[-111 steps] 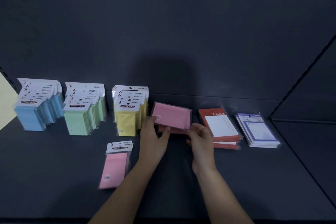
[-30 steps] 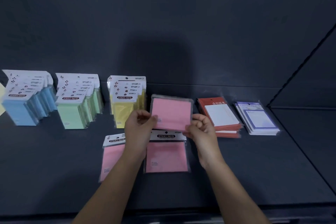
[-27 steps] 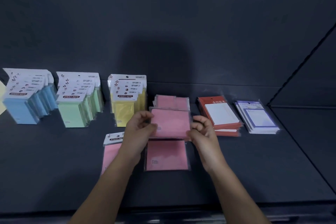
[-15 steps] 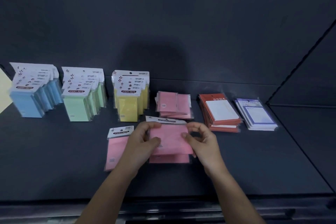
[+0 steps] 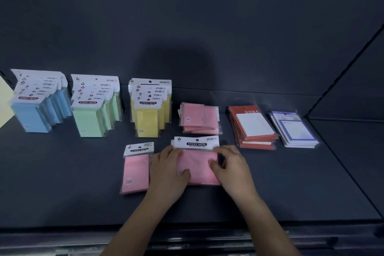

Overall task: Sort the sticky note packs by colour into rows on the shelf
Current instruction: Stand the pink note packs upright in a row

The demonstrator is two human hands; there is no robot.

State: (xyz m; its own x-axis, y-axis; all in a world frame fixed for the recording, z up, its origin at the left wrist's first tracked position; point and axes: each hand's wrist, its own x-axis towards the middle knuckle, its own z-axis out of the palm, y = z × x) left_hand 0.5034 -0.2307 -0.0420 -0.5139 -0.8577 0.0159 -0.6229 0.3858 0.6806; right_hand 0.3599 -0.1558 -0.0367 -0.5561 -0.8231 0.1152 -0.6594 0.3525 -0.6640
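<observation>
On the dark shelf (image 5: pixel 62 183) a wide pink sticky note pack (image 5: pixel 197 164) lies flat on another pink pack, near the front middle. My left hand (image 5: pixel 166 170) grips its left edge and my right hand (image 5: pixel 230 166) grips its right edge. A narrow pink pack (image 5: pixel 136 169) lies just left of my left hand. Behind, a small pile of pink packs (image 5: pixel 199 118) lies flat. Rows of blue packs (image 5: pixel 37 100), green packs (image 5: pixel 93 106) and yellow packs (image 5: pixel 149 108) stand along the back left.
A stack of red-framed packs (image 5: pixel 252 127) and a stack of purple-framed packs (image 5: pixel 293 129) lie at the back right. The shelf's back wall rises behind them. A panel seam runs diagonally on the right. The shelf's front lip (image 5: pixel 62 235) crosses the bottom.
Both hands lifted a wide pink pack from the rear pile, brought it toward me and lowered it onto the pink pack lying at the front. The view shifted slightly.
</observation>
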